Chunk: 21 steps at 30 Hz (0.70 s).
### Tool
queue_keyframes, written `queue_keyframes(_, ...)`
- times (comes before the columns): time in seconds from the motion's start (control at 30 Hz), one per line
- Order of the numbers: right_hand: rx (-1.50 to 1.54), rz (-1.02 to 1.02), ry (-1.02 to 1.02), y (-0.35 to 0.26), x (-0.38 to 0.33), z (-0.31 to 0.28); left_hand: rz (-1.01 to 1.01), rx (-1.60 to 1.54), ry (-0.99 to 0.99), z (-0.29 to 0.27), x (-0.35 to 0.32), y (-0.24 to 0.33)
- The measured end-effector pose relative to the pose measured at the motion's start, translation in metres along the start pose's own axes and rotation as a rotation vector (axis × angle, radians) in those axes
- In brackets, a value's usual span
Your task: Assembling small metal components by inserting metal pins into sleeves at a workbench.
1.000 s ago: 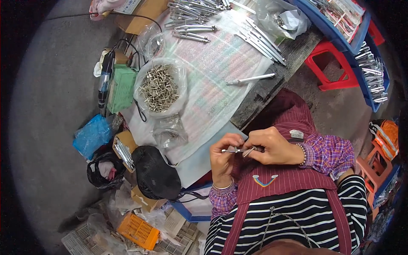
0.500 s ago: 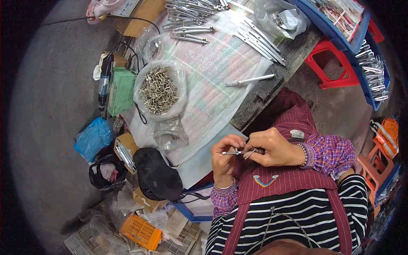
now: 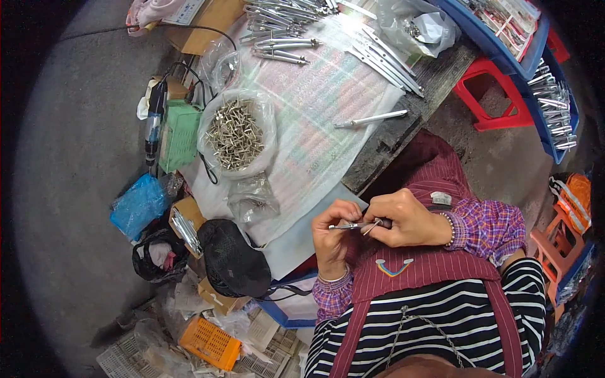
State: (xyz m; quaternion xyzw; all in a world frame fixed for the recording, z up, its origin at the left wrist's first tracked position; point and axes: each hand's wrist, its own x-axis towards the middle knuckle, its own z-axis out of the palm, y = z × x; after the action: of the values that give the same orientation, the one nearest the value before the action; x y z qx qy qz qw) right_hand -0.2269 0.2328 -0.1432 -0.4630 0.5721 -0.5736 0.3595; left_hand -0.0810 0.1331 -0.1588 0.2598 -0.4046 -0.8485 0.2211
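In front of my apron, my left hand (image 3: pixel 332 239) is closed on a small silvery metal piece (image 3: pixel 343 226) that lies level across its fingertips. Pressed up to it from the other side, my right hand (image 3: pixel 408 220) is closed round a slim tool with a dark, rounded end (image 3: pixel 386 223). A thin bright metal prong shows between the right fingers. Where the tool meets the metal piece is mostly covered by fingers. A single silvery metal bar (image 3: pixel 378 118) lies near the bench edge.
On the bench, a plastic-lined bowl (image 3: pixel 265 157) holds many small screws or rivets. Piles of metal bars (image 3: pixel 277 22) lie behind it. A power screwdriver (image 3: pixel 153 129) rests beside a green box (image 3: pixel 179 145). A black cap (image 3: pixel 233 258), a red stool (image 3: pixel 491 120) and blue trays (image 3: pixel 535 50) stand around.
My left thumb and fingers shift slightly at the metal piece, and a short pin seen there earlier no longer shows clearly. My right hand stays nearly still.
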Motion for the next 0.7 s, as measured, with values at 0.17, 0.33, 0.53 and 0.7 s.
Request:
queue_keyframes(0.17,-0.034,0.023,0.006,0.000,0.002,0.000,-0.039,0.055,0.114,0.008,-0.010,0.008)
queue_keyframes(0.33,-0.043,0.038,-0.006,0.001,0.003,0.000,-0.015,0.159,0.221,0.013,-0.018,0.008)
queue_keyframes(0.53,-0.046,-0.005,0.004,0.002,0.004,0.002,0.099,0.306,0.367,0.027,-0.024,0.007)
queue_keyframes(0.7,-0.038,-0.018,-0.009,0.002,0.004,0.007,0.165,0.324,0.385,0.029,-0.026,0.004)
